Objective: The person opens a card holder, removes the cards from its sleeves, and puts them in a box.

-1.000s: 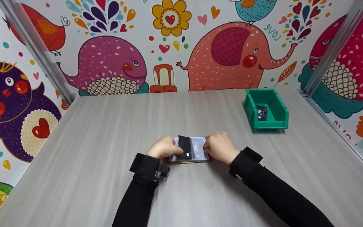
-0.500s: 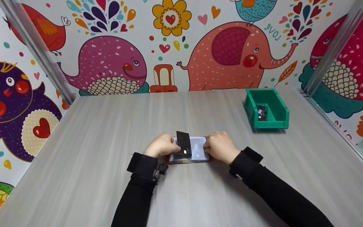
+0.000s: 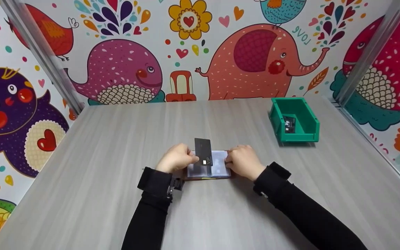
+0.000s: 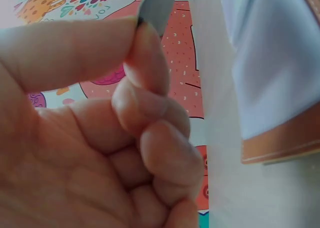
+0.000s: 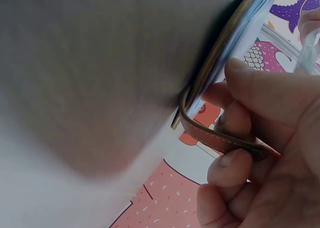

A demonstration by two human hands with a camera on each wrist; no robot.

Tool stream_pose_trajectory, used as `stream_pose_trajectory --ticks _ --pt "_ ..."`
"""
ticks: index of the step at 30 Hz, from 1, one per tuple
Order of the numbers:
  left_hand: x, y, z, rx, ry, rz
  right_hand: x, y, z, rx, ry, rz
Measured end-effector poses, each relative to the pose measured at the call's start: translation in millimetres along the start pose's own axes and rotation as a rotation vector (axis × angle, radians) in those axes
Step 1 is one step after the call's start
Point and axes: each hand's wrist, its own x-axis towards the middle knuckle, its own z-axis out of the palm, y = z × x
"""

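Note:
My left hand (image 3: 177, 158) pinches a black card (image 3: 203, 149) printed "VIP" between thumb and index finger. The card stands raised over an opened card holder (image 3: 219, 166), overlapping its left half in the head view. In the left wrist view, only a sliver of the card (image 4: 160, 10) shows past the fingertips, and the holder's brown stitched cover (image 4: 280, 144) lies apart from that hand. My right hand (image 3: 244, 161) grips the holder's right edge. Seen from the right wrist, its thumb presses the clear sleeves, while the fingers curl by a brown strap (image 5: 212, 138).
At the back right of the table (image 3: 116, 149) stands a green bin (image 3: 299, 138) with black cards (image 3: 289, 125) inside, one marked "Vip". Cartoon-printed walls (image 3: 186, 52) enclose the back and sides.
My left hand has drawn the black card up and away from the holder's left sleeve, shifting slightly left and back. My right hand keeps its place on the holder.

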Motion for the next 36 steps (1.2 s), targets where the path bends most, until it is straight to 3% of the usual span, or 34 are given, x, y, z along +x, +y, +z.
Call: stream_pose_trajectory --ticks 9,15,24,30,36 --pt "-5.4 5.8 -4.0 -0.001 0.019 0.010 -3 5 -1 0.045 -0.004 0.021" --pt "-7.4 9.3 -6.1 -0.026 0.027 0.011 -3 9 -7 0.080 0.058 0.041" --pt "-12.1 14.8 -8.6 -0.043 0.079 0.131 3 6 -35 0.167 0.213 0.063" --pt "-15.7 20.6 -8.7 -0.013 0.106 0.199 4 1 -46 0.204 0.225 0.083" --pt "-17.7 26.2 -7.1 0.002 0.116 0.207 4 -2 -47 0.206 0.236 0.057"
